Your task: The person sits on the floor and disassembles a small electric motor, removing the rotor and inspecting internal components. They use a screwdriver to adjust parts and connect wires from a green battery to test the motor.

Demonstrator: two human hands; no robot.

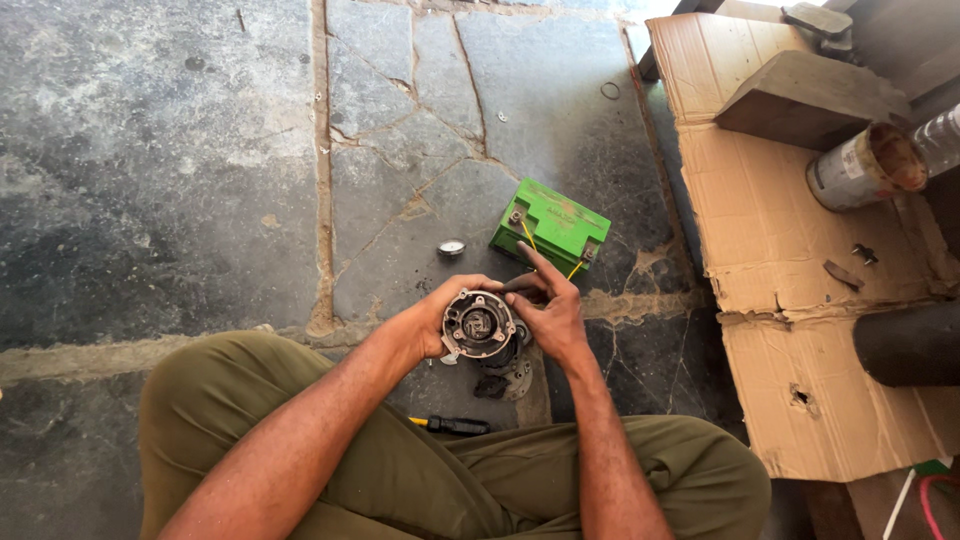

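A view looking straight down at a person sitting cross-legged on a dark stone floor (180, 170), wearing olive-green trousers (420, 480); both bare forearms reach forward to the middle of the view. The left hand (432, 322) is curled around the left side of a round, greasy metal motor part (479, 325), fingers wrapped on its rim, its open circular face turned up toward the camera. The right hand (553, 312) closes on the part's right side, with the index finger stretched out and pointing away; the thumb and other fingers seem to pinch a thin dark tool or stub at the part's upper edge, though what it is cannot be told. The part is held above the floor, in front of the knees. Just beyond the hands sits a bright green rectangular battery (551, 227) with yellow wires (528, 236); a small round metal cap (451, 247) lies to its left. A black-handled screwdriver (452, 425) lies on the floor near the legs; flattened cardboard (780, 250) and a rusty tin can (866, 166) lie at right.
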